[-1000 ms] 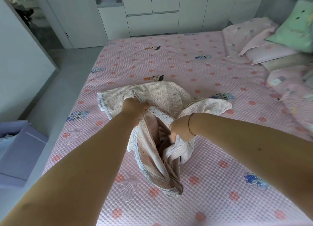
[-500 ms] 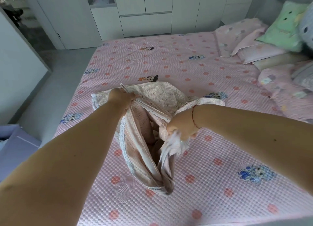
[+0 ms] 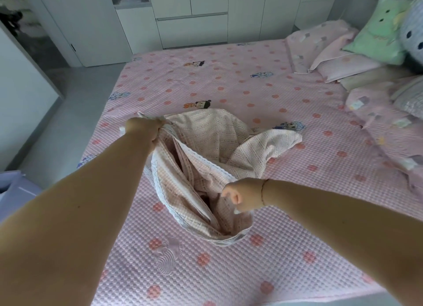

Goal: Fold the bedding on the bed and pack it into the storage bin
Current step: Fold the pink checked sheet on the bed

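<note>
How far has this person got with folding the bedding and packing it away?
Early on. Nothing looks folded yet: the checked blanket is bunched, gripped by the left hand and right hand. Folding it remains, then packing it into the purple bin on the floor.

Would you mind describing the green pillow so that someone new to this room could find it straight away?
Start at the pink dotted bed and look to its far right end, where the pillows are piled. The green pillow leans on top of a pink pillow, beside a grey spotted cushion. It is the only mint-green one, with a cartoon face of dark dots.
</note>
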`<state>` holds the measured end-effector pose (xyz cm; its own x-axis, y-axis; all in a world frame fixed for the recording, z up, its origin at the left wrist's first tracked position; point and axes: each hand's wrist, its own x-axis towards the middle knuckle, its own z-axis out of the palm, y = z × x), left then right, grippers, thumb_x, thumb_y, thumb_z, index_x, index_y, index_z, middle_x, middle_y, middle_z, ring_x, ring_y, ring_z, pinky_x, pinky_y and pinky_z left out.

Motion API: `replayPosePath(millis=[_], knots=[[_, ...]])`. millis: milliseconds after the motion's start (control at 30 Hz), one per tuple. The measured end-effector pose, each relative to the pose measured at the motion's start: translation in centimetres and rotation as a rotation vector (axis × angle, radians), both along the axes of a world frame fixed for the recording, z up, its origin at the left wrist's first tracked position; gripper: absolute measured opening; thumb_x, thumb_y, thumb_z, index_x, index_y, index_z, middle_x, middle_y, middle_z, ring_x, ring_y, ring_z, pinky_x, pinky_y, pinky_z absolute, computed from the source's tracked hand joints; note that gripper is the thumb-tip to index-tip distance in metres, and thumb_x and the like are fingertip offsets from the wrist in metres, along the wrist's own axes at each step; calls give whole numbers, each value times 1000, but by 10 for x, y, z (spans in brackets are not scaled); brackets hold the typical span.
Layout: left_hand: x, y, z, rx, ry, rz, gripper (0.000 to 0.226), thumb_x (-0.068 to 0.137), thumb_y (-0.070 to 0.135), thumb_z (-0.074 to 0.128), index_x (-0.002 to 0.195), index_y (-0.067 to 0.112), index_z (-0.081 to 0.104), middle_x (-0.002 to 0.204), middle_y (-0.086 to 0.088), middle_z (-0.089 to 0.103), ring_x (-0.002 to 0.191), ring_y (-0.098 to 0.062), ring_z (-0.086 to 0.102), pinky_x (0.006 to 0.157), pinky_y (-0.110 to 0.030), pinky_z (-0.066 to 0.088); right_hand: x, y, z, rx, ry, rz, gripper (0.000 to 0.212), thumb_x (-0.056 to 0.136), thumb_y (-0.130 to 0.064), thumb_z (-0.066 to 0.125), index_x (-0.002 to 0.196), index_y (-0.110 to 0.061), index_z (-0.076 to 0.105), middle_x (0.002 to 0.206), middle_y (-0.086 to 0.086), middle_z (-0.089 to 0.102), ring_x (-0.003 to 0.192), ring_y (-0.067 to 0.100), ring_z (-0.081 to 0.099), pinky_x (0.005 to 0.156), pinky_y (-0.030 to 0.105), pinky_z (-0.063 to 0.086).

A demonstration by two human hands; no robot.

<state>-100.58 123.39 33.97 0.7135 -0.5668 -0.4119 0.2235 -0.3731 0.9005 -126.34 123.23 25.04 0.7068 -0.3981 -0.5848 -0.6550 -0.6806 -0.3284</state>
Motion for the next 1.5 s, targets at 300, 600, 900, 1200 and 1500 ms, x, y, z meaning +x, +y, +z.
replayPosePath(millis=[300, 600, 900, 1200, 1500], knots=[[36, -8, -24, -43, 10, 100, 29, 77, 14, 81, 94, 8, 57, 73, -3, 61, 58, -12, 61, 45, -20, 50, -20, 20, -83, 2, 358, 100, 66, 80, -49, 66, 134, -18, 45, 122, 0, 52, 118, 22, 49, 105, 41, 36], [52, 0, -30, -78, 89, 165, 42, 76, 14, 81, 111, 2, 61, 81, -7, 65, 63, -16, 67, 43, -23, 52, -34, 9, -106, 5, 138, -238, 46, 84, -45, 62, 117, -14, 62, 117, 4, 57, 100, 21, 58, 91, 33, 49], [56, 2, -22, -86, 148, 142, 18, 82, 6, 75, 83, 7, 57, 63, -4, 54, 27, -5, 45, 33, -13, 37, -21, -41, -38, 105, -123, -391, 15, 86, -33, 63, 79, -20, 61, 76, -5, 56, 73, 11, 51, 70, 27, 42], [55, -9, -13, -131, 176, 165, 15, 81, 8, 76, 91, 6, 64, 64, -3, 57, 34, -7, 52, 39, -17, 48, -14, -24, -56, 378, -454, -1019, 30, 95, -30, 54, 111, -6, 64, 98, -1, 61, 91, 19, 59, 86, 38, 49], [34, -27, -33, -141, 242, 157, 48, 75, 14, 83, 118, 12, 62, 94, -7, 73, 60, -14, 69, 58, -34, 61, -2, 38, -141, 945, -269, -1555, 43, 80, -30, 73, 112, -2, 64, 103, 15, 71, 97, 27, 67, 97, 43, 50]])
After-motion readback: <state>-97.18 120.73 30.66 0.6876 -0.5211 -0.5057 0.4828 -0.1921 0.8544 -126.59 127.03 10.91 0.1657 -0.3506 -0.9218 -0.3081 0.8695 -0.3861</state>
